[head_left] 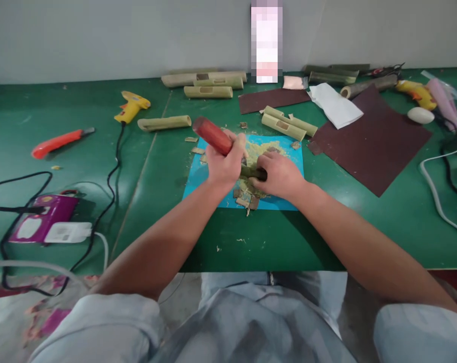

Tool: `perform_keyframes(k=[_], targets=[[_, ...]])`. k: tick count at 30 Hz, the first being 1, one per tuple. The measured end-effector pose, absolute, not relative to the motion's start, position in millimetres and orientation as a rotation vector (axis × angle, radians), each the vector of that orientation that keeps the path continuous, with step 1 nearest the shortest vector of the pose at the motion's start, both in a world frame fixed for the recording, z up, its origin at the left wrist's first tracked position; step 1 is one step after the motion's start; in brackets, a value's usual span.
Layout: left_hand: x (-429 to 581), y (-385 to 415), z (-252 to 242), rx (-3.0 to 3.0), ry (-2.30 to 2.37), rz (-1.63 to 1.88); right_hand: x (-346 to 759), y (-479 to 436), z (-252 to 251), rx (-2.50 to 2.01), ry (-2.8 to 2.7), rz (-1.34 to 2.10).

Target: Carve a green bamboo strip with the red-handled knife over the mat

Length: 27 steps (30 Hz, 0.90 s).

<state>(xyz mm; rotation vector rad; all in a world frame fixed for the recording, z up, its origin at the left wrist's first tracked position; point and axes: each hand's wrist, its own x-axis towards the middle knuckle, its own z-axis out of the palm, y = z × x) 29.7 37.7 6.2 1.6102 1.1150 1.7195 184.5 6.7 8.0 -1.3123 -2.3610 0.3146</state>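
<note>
My left hand [224, 164] is closed around the thick red handle [213, 136] of a tool. The tool's working end, near the bamboo, is mostly hidden by the fingers. My right hand [283, 174] grips a dark green bamboo tube [251, 172] and presses it down over a blue sheet [279, 202]. Pale bamboo shavings [254, 148] and small cut chips [242, 202] lie around both hands on the sheet.
Cut bamboo tubes [283, 126] lie behind the sheet, with more [208, 92] along the wall. Leftward are a red utility knife [58, 143], a yellow glue gun [131, 107] and a purple power strip [49, 217]. Brown sandpaper [376, 146] and a white cloth [334, 106] lie right.
</note>
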Motion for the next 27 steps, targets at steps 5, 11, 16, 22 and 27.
perform_keyframes(k=[5, 11, 16, 22, 27], targets=[[28.0, 32.4, 4.7, 1.705, 1.131, 1.67, 186.2, 7.0, 6.6, -1.282, -2.361, 0.277], [27.1, 33.6, -1.5, 1.742, 1.106, 1.657, 187.4, 6.1, 7.3, -1.267, -2.401, 0.236], [27.7, 35.0, -3.2, 1.739, 1.13, 1.671, 186.4, 5.3, 7.3, -1.268, -2.399, 0.237], [28.3, 35.7, -3.3, 1.725, 1.16, 1.673, 185.2, 5.1, 5.4, -1.288, -2.38, 0.238], [28.5, 35.3, -1.9, 1.73, 1.148, 1.654, 184.9, 5.1, 6.0, -1.301, -2.374, 0.243]])
